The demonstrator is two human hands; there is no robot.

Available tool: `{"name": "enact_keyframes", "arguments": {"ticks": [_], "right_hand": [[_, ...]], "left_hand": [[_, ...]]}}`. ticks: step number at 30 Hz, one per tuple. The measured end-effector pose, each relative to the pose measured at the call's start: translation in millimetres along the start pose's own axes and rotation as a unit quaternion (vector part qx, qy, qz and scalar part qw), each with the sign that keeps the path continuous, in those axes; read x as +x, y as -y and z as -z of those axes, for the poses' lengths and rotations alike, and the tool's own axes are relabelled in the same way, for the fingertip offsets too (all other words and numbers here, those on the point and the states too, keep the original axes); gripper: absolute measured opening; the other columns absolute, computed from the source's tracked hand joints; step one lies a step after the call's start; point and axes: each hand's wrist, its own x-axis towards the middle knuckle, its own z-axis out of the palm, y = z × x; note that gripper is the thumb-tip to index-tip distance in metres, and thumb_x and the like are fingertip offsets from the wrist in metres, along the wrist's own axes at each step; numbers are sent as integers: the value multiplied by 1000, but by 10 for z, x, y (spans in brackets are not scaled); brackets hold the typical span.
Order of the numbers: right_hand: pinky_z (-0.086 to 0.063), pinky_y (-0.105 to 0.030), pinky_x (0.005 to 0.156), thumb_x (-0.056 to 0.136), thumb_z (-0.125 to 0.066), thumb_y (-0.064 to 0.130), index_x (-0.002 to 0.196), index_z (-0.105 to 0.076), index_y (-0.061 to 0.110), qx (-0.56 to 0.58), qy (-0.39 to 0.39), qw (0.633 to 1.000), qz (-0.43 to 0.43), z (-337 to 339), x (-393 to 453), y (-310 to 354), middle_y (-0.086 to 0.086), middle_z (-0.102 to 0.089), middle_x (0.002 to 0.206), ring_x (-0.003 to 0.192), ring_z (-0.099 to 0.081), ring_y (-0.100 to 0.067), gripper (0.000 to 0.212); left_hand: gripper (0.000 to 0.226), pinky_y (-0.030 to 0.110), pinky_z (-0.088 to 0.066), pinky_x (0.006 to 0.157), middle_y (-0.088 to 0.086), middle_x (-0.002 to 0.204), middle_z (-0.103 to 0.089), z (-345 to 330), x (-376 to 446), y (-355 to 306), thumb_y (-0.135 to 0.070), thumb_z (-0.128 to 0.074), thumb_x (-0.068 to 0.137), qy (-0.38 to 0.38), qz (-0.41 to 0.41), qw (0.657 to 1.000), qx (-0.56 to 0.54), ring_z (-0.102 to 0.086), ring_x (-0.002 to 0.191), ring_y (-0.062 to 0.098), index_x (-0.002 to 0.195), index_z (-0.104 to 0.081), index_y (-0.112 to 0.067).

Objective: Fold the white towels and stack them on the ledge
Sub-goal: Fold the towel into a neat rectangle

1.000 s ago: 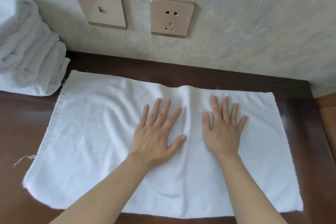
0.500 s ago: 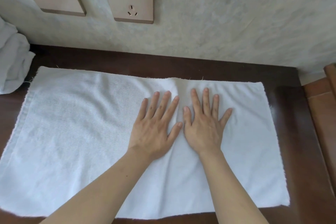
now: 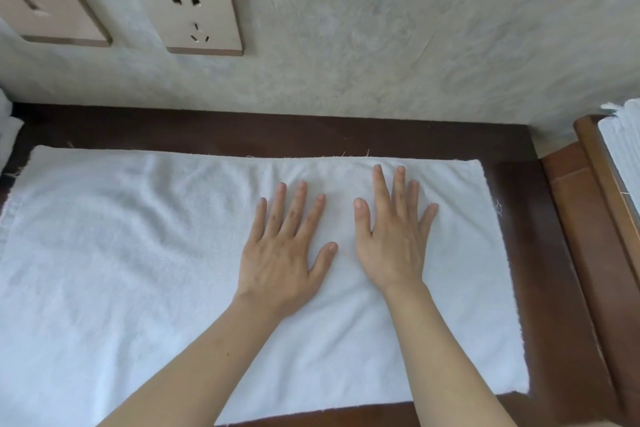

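Note:
A white towel (image 3: 121,253) lies spread flat on the dark wooden ledge (image 3: 512,218), reaching from the left edge of the view almost to the ledge's right end. My left hand (image 3: 284,253) rests palm down on its middle, fingers spread. My right hand (image 3: 391,236) lies palm down just to the right of it, fingers spread, a small gap between the two thumbs. Neither hand holds anything. A sliver of the white towel pile (image 3: 7,128) shows at the far left edge. Another white towel stack (image 3: 623,156) sits at the far right.
A grey textured wall (image 3: 415,28) rises right behind the ledge, with a blank plate (image 3: 45,3) and a power socket (image 3: 190,10) on it. A lighter brown wooden piece (image 3: 588,218) adjoins the ledge on the right.
My view has shifted right and closer, so the left towel pile has nearly left the frame. My hands drew together, then spread slightly apart again on the towel.

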Motion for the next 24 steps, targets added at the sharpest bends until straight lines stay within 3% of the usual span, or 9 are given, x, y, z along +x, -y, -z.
{"name": "enact_keyframes", "arguments": {"ticks": [2, 6, 11, 16, 22, 24], "right_hand": [[7, -53, 123, 99, -4, 60, 158, 3, 41, -13, -19, 1000, 6, 15, 14, -96, 4, 8, 168, 154, 8, -23, 62], [5, -50, 123, 98, -1, 61, 157, 7, 41, -82, -2, 997, -6, 85, 84, -550, 6, 12, 167, 154, 11, -19, 63], [8, -53, 122, 97, 0, 62, 159, 5, 36, -61, 6, 993, -105, 315, 231, -871, 1, 9, 168, 154, 13, -23, 68], [2, -50, 124, 100, -11, 57, 159, -8, 38, -44, 0, 995, 93, 81, 134, -267, 1, 0, 168, 155, 3, -22, 62], [6, -51, 123, 100, -6, 57, 159, 5, 34, -34, 9, 993, -116, 229, 356, -796, 0, 11, 168, 154, 13, -22, 65], [8, -52, 123, 101, -6, 56, 160, 4, 32, 2, -26, 995, -101, 224, 183, -594, -1, 9, 168, 154, 11, -24, 64]], "left_hand": [[68, 49, -3, 124, 2, 168, -6, -35, 110, -213, -59, -20, 101, 2, -32, 999, -3, 5, 154, 27, 160, -13, -27], [70, 51, 3, 124, -2, 168, 9, -120, 264, -330, -61, -13, 97, 32, -40, 998, 36, 20, 152, 25, 159, 5, -33], [72, 53, -2, 124, -2, 168, 8, -114, 259, -363, -61, -16, 97, 32, -33, 998, 40, 17, 153, 26, 159, 6, -33], [73, 52, -2, 124, -2, 168, 8, -92, 276, -361, -62, -18, 96, 41, -36, 998, 36, 17, 153, 24, 159, 3, -31], [75, 51, -2, 124, -4, 168, 6, -93, 267, -362, -61, -22, 95, 31, -31, 999, 28, 14, 153, 23, 160, 2, -32], [75, 51, -3, 124, -4, 168, 5, -93, 264, -355, -62, -22, 95, 26, -27, 999, 28, 13, 153, 22, 160, 1, -31]]}}
